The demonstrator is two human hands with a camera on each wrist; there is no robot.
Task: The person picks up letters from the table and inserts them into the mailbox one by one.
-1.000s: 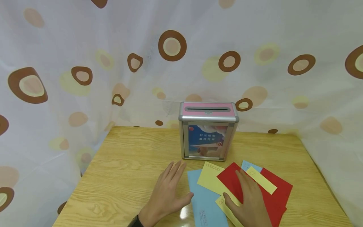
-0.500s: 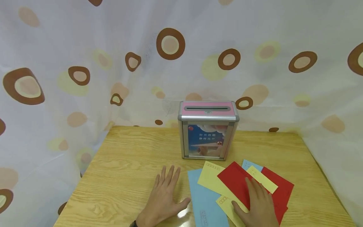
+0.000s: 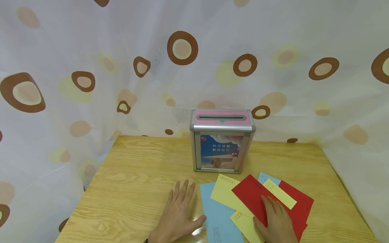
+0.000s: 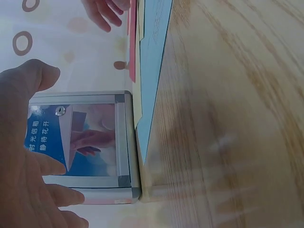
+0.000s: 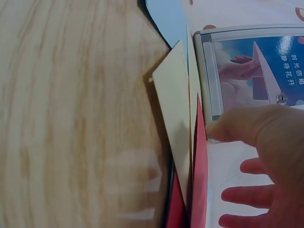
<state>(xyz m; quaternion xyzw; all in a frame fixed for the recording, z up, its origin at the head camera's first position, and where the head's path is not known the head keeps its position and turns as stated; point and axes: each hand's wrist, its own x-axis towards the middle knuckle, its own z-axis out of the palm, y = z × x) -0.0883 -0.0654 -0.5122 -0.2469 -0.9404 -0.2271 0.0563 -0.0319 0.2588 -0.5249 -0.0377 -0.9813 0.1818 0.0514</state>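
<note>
My left hand (image 3: 179, 216) hovers over the wooden table, fingers straight and spread, just left of a large light-blue envelope (image 3: 217, 219). Over a red envelope (image 3: 247, 190) is my right hand (image 3: 278, 219), its fingers extended and slightly bent. A gap shows between that hand (image 5: 270, 175) and the envelopes in the right wrist view. Neither hand holds anything. Yellow envelopes (image 3: 225, 195) lie partly under the red one, overlapping the blue. A narrow yellow piece (image 3: 281, 194) crosses more red paper (image 3: 305, 200) at right, with a blue corner (image 3: 268, 178) behind.
Behind the envelopes stands an upright silver-framed letter box (image 3: 223, 148) with a pink top and a narrow slot (image 3: 222, 117). A small lock (image 3: 234, 155) sits on its front. Patterned white curtains (image 3: 200, 84) enclose the wood-grain table (image 3: 146, 162).
My right hand has shifted right and toward me over the red envelope. The left hand has moved slightly left and lower, its fingers spreading wider. The envelopes and the letter box have stayed put.
</note>
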